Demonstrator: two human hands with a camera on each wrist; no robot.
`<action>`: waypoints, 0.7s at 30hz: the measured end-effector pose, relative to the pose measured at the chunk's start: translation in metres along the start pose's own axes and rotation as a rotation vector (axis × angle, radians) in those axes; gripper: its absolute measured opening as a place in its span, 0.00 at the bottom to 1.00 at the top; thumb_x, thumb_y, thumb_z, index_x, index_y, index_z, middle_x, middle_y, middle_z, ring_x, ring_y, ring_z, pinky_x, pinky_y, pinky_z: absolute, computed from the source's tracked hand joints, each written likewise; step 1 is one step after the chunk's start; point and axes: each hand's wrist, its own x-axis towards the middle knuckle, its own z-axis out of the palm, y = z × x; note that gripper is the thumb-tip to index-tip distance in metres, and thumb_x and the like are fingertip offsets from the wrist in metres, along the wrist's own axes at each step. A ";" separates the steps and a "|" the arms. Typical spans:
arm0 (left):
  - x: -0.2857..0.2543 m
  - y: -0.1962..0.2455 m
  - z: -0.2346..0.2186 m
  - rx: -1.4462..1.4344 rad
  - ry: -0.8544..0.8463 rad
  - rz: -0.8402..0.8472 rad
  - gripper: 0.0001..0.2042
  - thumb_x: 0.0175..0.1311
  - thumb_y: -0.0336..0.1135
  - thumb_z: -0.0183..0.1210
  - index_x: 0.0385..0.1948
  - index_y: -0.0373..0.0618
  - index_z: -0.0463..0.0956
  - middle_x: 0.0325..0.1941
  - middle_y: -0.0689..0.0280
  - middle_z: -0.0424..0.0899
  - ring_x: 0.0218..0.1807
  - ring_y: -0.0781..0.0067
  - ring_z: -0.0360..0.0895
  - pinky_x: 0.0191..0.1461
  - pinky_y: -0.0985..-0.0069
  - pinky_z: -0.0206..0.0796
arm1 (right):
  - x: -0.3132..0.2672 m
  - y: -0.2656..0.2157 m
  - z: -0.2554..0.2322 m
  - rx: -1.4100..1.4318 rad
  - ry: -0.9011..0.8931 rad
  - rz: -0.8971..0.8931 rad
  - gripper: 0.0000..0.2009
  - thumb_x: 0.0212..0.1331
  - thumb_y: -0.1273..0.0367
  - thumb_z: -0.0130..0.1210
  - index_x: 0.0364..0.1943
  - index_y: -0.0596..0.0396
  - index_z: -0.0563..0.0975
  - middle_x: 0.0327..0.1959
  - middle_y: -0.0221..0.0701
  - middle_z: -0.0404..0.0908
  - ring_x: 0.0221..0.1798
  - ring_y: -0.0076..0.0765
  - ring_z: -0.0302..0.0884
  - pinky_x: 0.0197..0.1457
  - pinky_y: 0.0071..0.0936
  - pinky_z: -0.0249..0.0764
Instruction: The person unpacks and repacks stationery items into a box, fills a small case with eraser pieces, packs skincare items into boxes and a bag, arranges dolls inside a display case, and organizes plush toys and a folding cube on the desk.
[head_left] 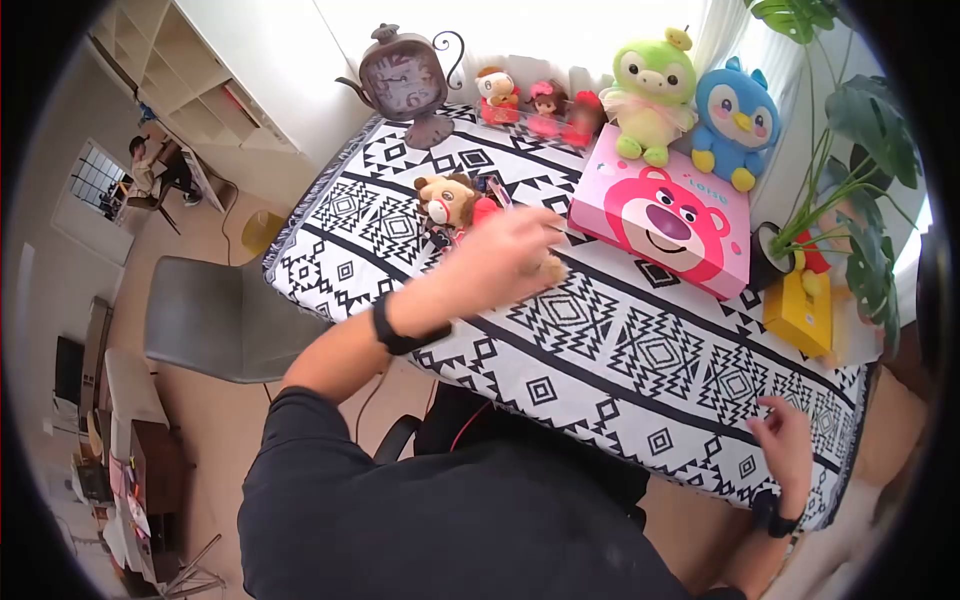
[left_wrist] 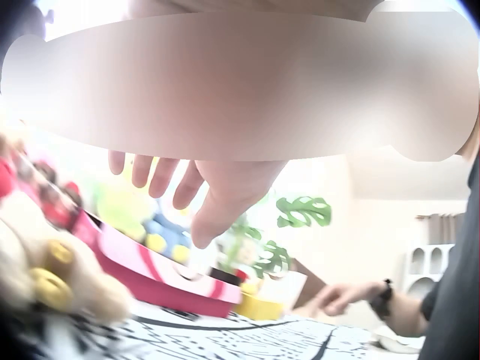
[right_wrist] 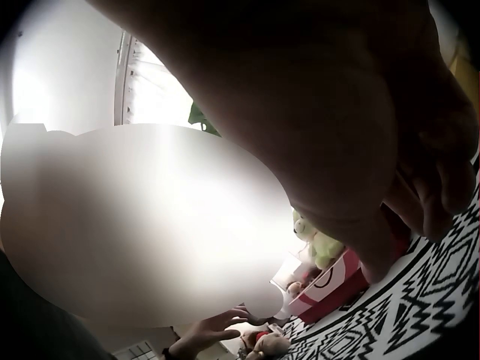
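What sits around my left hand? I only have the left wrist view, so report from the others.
Observer: A small brown bear plush lies beside the left hand on the patterned tablecloth.
Operator: Now the table's far edge.
Observer: A teapot-shaped clock stands there, upright.
Operator: Describe the pink box.
Observer: Its top shows a bear face; a green plush and a blue penguin plush sit at its far edge.
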 end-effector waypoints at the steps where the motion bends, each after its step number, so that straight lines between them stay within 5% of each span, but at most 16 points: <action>1: -0.014 -0.021 -0.026 0.077 0.020 -0.073 0.30 0.59 0.28 0.82 0.66 0.45 0.84 0.75 0.54 0.85 0.75 0.47 0.82 0.76 0.55 0.79 | -0.008 -0.011 0.008 0.015 -0.055 -0.032 0.17 0.62 0.72 0.78 0.54 0.58 0.90 0.23 0.29 0.79 0.26 0.27 0.75 0.34 0.31 0.74; 5: -0.049 -0.092 -0.081 0.279 0.066 -0.178 0.34 0.59 0.26 0.80 0.71 0.45 0.82 0.74 0.55 0.85 0.72 0.48 0.85 0.74 0.56 0.81 | -0.017 -0.076 0.044 0.084 -0.182 -0.186 0.19 0.61 0.72 0.80 0.56 0.60 0.89 0.25 0.34 0.84 0.27 0.35 0.82 0.35 0.33 0.77; 7: -0.049 -0.116 -0.089 0.172 -0.161 -0.282 0.36 0.58 0.30 0.82 0.73 0.44 0.82 0.73 0.53 0.86 0.70 0.48 0.86 0.75 0.56 0.80 | -0.007 -0.109 0.061 0.082 -0.209 -0.270 0.18 0.63 0.71 0.79 0.56 0.60 0.89 0.27 0.36 0.85 0.28 0.38 0.84 0.37 0.35 0.79; 14: -0.038 -0.140 -0.080 0.183 -0.243 -0.351 0.33 0.53 0.40 0.85 0.64 0.42 0.87 0.59 0.53 0.86 0.62 0.48 0.86 0.69 0.58 0.81 | 0.055 -0.205 0.130 0.126 -0.089 -0.643 0.16 0.69 0.66 0.77 0.55 0.57 0.89 0.34 0.36 0.87 0.36 0.43 0.87 0.44 0.40 0.83; 18: -0.056 -0.155 -0.077 0.148 0.083 -0.318 0.29 0.53 0.39 0.85 0.59 0.42 0.89 0.55 0.56 0.87 0.56 0.50 0.89 0.63 0.63 0.84 | 0.095 -0.250 0.162 0.087 -0.003 -0.723 0.21 0.68 0.64 0.78 0.60 0.58 0.86 0.46 0.40 0.87 0.46 0.47 0.91 0.52 0.42 0.86; 20: -0.069 -0.161 -0.085 0.167 0.134 -0.356 0.30 0.55 0.38 0.86 0.61 0.39 0.87 0.56 0.58 0.90 0.57 0.59 0.92 0.63 0.66 0.85 | 0.116 -0.265 0.176 -0.033 0.072 -0.765 0.28 0.68 0.63 0.78 0.69 0.55 0.82 0.57 0.43 0.85 0.56 0.51 0.89 0.58 0.44 0.86; 21: -0.078 -0.168 -0.085 -0.050 0.283 -0.462 0.31 0.57 0.36 0.85 0.62 0.38 0.86 0.57 0.59 0.92 0.57 0.64 0.92 0.64 0.68 0.86 | 0.126 -0.272 0.185 -0.032 0.070 -0.767 0.28 0.68 0.63 0.78 0.69 0.55 0.82 0.57 0.43 0.85 0.56 0.51 0.89 0.58 0.44 0.86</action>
